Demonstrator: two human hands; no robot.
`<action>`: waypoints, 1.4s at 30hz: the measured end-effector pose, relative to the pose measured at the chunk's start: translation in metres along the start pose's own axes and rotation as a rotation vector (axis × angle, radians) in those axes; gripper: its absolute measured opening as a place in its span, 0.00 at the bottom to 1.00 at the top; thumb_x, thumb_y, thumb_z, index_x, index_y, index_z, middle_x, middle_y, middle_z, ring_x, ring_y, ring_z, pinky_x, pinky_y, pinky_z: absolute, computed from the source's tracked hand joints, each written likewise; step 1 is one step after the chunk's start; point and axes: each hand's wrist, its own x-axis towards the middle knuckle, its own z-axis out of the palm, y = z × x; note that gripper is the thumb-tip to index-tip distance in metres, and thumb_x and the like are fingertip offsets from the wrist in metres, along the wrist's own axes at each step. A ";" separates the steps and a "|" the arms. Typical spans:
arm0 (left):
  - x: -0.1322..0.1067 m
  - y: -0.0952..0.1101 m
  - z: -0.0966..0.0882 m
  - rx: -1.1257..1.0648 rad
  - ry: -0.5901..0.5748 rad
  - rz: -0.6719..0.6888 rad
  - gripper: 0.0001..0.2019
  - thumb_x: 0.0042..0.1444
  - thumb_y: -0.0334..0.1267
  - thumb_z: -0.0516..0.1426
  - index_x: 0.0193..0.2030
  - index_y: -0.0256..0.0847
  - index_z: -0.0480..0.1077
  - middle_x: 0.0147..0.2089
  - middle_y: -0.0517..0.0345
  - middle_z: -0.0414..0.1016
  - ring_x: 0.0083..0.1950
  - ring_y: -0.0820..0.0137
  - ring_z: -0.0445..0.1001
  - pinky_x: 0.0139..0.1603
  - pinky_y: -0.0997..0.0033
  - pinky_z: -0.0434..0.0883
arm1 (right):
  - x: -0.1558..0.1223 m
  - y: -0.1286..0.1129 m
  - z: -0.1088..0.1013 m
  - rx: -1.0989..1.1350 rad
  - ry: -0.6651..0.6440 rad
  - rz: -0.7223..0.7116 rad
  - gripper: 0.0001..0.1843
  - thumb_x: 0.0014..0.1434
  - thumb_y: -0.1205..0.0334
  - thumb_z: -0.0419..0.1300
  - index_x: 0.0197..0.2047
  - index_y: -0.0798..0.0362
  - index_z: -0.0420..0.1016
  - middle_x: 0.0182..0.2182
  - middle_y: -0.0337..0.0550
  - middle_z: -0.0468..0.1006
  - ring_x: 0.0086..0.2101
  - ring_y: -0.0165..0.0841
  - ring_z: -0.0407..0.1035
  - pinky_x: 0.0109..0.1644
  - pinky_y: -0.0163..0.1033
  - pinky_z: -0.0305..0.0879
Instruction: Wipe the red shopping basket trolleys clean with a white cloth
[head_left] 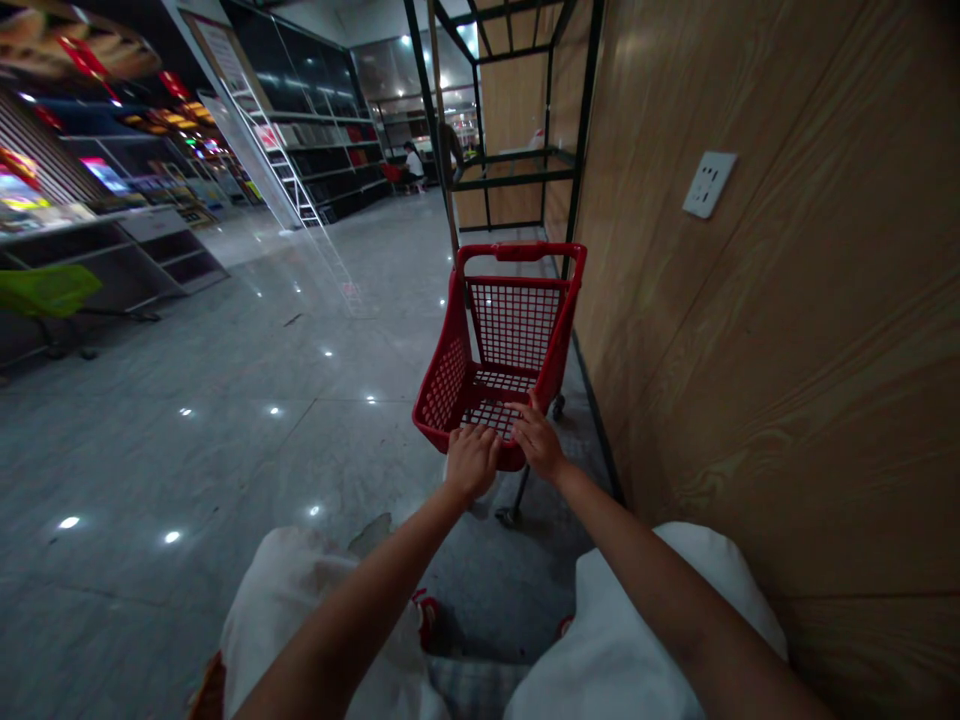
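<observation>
A red plastic shopping cart (442,385) with grid walls stands before my knees, its basket bare inside and its handle on the far side. Over the near rim curl the fingers of my left hand (474,458), closed on the edge. A pale, blurred patch shows just below that hand; I cannot make out what it is. My right hand (537,440) rests at the same rim, close beside the left, with its fingers spread loosely over the edge and holding nothing visible.
A wood-panelled wall (750,380) with a socket plate (709,184) runs close on the right. Behind the cart stands a dark metal frame rack (517,182). A ladder (279,160) leans near shelves at far left; a person (413,165) sits beyond. A green cart (45,290) stands left.
</observation>
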 end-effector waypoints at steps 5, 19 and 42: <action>0.006 0.010 0.003 0.006 -0.051 0.132 0.15 0.65 0.40 0.42 0.40 0.41 0.68 0.43 0.53 0.74 0.45 0.65 0.69 0.46 0.62 0.60 | 0.000 0.000 -0.004 -0.018 -0.028 -0.006 0.17 0.63 0.62 0.45 0.31 0.51 0.74 0.55 0.43 0.68 0.66 0.40 0.33 0.66 0.54 0.45; -0.004 -0.124 -0.012 0.081 -0.110 0.395 0.07 0.58 0.34 0.54 0.43 0.41 0.69 0.48 0.52 0.73 0.52 0.66 0.69 0.61 0.57 0.60 | 0.000 0.014 -0.025 0.070 0.006 -0.027 0.16 0.58 0.64 0.49 0.22 0.50 0.72 0.49 0.40 0.74 0.64 0.41 0.43 0.65 0.53 0.49; -0.001 -0.093 -0.018 -0.029 -0.227 0.676 0.10 0.60 0.43 0.53 0.46 0.48 0.71 0.50 0.53 0.73 0.53 0.68 0.69 0.59 0.61 0.63 | -0.019 -0.014 -0.005 -0.210 -0.096 -0.022 0.17 0.62 0.63 0.47 0.27 0.51 0.73 0.25 0.38 0.73 0.33 0.32 0.65 0.54 0.47 0.45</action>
